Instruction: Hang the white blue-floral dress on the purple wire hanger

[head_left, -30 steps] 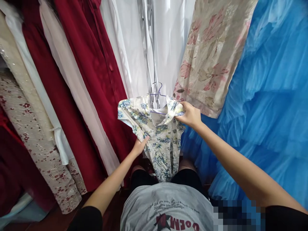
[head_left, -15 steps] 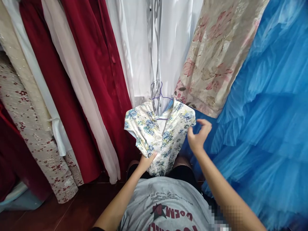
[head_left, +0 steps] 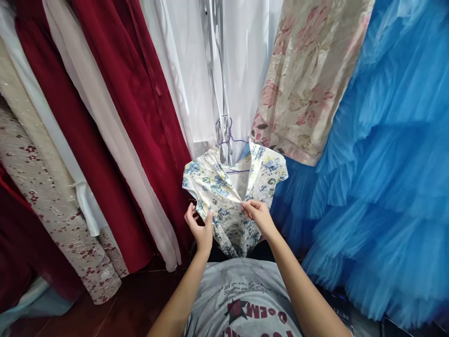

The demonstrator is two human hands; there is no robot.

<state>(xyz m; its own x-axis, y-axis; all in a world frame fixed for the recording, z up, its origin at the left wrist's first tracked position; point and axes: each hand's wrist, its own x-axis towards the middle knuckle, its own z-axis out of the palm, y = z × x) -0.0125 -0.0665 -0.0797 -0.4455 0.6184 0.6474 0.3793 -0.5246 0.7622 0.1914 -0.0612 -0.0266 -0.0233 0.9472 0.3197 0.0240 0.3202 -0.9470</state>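
while the right hand [head_left: 257,215] pinches the front edge of the floral garment [head_left: 215,180] at the bottom of its neckline, thumb and fingertips closed tightly on the cloth, the left hand [head_left: 200,231] sits at the garment's side, just below the armhole; its thumb lies against the fabric, its fingers curl loosely with a wide gap between, and it has no firm hold; so that's 2 hands on 1 piece, and only the right really gripping!

the floral garment itself, white with blue and yellow flowers, hangs on a purple hanger [head_left: 239,140] right in front of the person, centre stage, its lower end just before the grey shirt [head_left: 210,285]; what the hook rests on, i cannot tell; behind it drops white cloth [head_left: 242,61] with grey straps [head_left: 218,70]; to the right come a beige flowered garment [head_left: 312,89] and big tiers of blue tulle [head_left: 379,178]; to the left, dark red cloth [head_left: 140,140] beside a pale pink length [head_left: 115,150], above a dark red floor [head_left: 135,304].
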